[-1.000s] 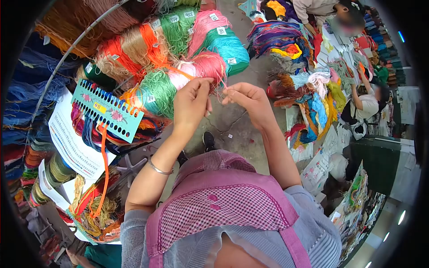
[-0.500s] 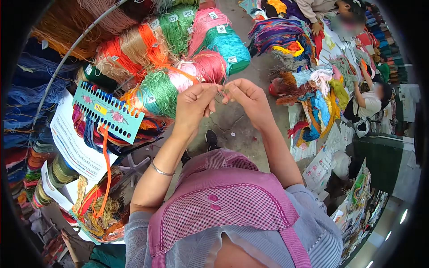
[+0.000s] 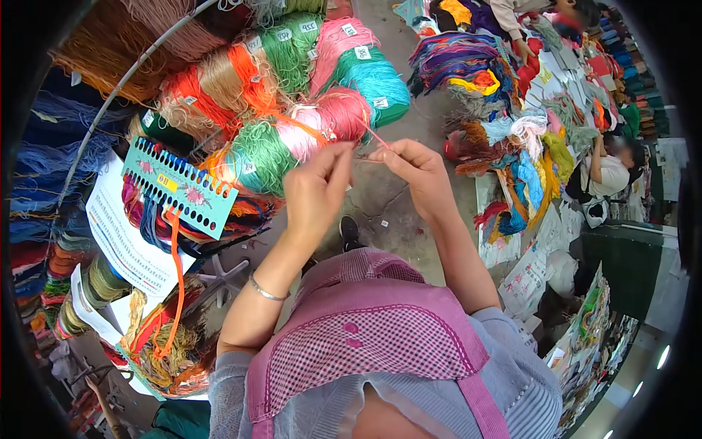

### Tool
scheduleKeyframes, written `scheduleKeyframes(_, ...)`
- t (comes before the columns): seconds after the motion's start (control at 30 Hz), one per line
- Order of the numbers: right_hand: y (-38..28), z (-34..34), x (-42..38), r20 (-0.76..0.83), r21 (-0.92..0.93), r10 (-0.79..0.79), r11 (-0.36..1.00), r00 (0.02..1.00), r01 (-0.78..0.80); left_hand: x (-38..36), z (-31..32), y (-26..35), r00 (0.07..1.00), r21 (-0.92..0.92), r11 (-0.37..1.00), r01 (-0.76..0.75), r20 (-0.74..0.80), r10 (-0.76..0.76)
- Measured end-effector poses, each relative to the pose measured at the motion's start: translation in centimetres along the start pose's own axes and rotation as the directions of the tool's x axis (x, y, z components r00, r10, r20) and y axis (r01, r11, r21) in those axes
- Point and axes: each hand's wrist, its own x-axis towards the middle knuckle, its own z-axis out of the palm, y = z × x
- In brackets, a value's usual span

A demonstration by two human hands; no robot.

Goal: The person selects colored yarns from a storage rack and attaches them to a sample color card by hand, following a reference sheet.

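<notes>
Thin pink thread (image 3: 376, 137) runs from the rose-pink bundle (image 3: 344, 113) down to my right hand (image 3: 418, 170), which pinches it between thumb and fingertips. A short stretch of strand spans the gap toward my left hand (image 3: 319, 189). The fingers of my left hand are closed together, and what they grip is too small to make out. Both hands are raised at chest height, slightly apart. To the left lies a green punched card (image 3: 178, 189) with colored threads looped through its holes, an orange strand (image 3: 175, 271) hanging from it.
Numbered thread bundles in green (image 3: 256, 157), turquoise (image 3: 376, 84) and other colors lie ahead. A printed sheet (image 3: 121, 241) is under the card. Colorful thread piles (image 3: 523, 168) cover a surface on the right, with a co-worker (image 3: 610, 168) beyond. A curved metal rod (image 3: 110, 91) crosses the upper left.
My hands have moved apart, with the left lower and the right slightly to the right. A pink thread now stretches from the bundle to my right hand.
</notes>
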Motion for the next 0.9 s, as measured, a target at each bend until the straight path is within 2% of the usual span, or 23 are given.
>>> scheduleKeyframes(0.03,0.0,-0.3,-0.3,-0.014,0.003,-0.007,1.0,1.0,0.007,0.6,0.0,0.2,0.996,0.104,0.993,-0.055,-0.07,0.062)
scheduleKeyframes(0.07,0.1,-0.4,-0.6,-0.013,0.004,-0.003,1.0,1.0,0.003,1.4,0.4,-0.4,0.962,0.265,0.946,-0.189,-0.145,0.233)
scheduleKeyframes(0.1,0.3,-0.5,-0.7,-0.015,0.01,-0.033,0.999,0.999,0.033,1.9,0.7,-0.8,0.962,0.266,0.946,-0.187,-0.148,0.232)
scheduleKeyframes(0.17,0.4,-0.6,-0.9,-0.016,0.015,-0.066,0.998,0.998,0.066,2.9,1.2,-1.0,0.95,0.597,0.775,-0.208,-0.064,0.305)
scheduleKeyframes(0.23,0.3,-0.9,-1.1,0.051,0.087,-0.087,0.993,0.995,0.083,3.0,2.0,-1.9,0.943,0.634,0.745,-0.206,-0.075,0.325)
scheduleKeyframes(0.33,0.5,-1.4,-1.4,0.075,0.066,-0.029,0.998,0.997,0.024,2.7,1.9,-1.9,0.934,0.524,0.817,-0.239,-0.106,0.341)
scheduleKeyframes(0.4,0.5,-1.5,-1.7,0.061,0.022,-0.018,1.0,0.998,0.016,2.0,1.1,-1.3,0.996,0.122,0.989,-0.081,-0.029,0.085)
scheduleKeyframes(0.43,0.5,-1.4,-1.8,0.049,-0.024,-0.006,1.0,0.999,0.007,1.7,0.8,-1.6,0.996,0.125,0.989,-0.083,-0.027,0.087)
scheduleKeyframes(0.5,0.2,-0.9,-2.1,0.062,-0.075,-0.014,0.997,0.998,0.019,1.1,0.4,-1.9,0.995,-0.22,0.972,-0.08,0.034,0.089)
scheduleKeyframes(0.53,0.1,-0.6,-2.3,0.078,-0.131,-0.019,0.991,0.997,0.029,0.6,0.3,-1.7,0.995,-0.218,0.973,-0.081,0.032,0.09)
scheduleKeyframes(0.57,-0.1,-0.3,-2.5,0.08,-0.13,-0.02,0.991,0.997,0.03,0.0,0.2,-0.7,0.991,-0.38,0.918,0.112,0.111,-0.075)
scheduleKeyframes(0.6,-0.1,0.2,-2.7,0.091,-0.16,-0.036,0.986,0.995,0.051,-0.4,0.1,0.1,0.951,-0.513,0.803,0.304,0.215,-0.222)
scheduleKeyframes(0.63,-0.3,0.7,-3.1,0.104,-0.191,-0.052,0.979,0.993,0.071,-0.5,0.1,0.5,0.951,-0.514,0.802,0.304,0.215,-0.223)
scheduleKeyframes(0.7,-0.5,1.4,-3.7,0.085,-0.213,-0.052,0.975,0.995,0.07,-0.6,0.0,0.9,0.893,-0.553,0.702,0.449,0.314,-0.324)
scheduleKeyframes(0.77,-0.2,1.5,-4.0,0.145,-0.467,-0.149,0.861,0.978,0.201,-0.8,-0.4,0.0,0.878,-0.53,0.707,0.469,0.365,-0.309)
scheduleKeyframes(0.8,-1.0,1.5,-4.3,0.179,-0.535,-0.134,0.818,0.975,0.211,-0.8,-0.6,-0.4,0.86,-0.501,0.714,0.488,0.416,-0.296)
scheduleKeyframes(0.87,-0.2,0.7,-4.0,0.096,-0.616,-0.351,0.714,0.931,0.333,-1.2,-0.8,-0.3,0.891,-0.526,0.733,0.431,0.378,-0.253)
scheduleKeyframes(0.9,-0.1,0.2,-3.7,-0.07,-0.549,-0.261,0.816,0.963,0.181,-1.4,-0.8,-0.2,0.916,-0.549,0.747,0.375,0.341,-0.21)
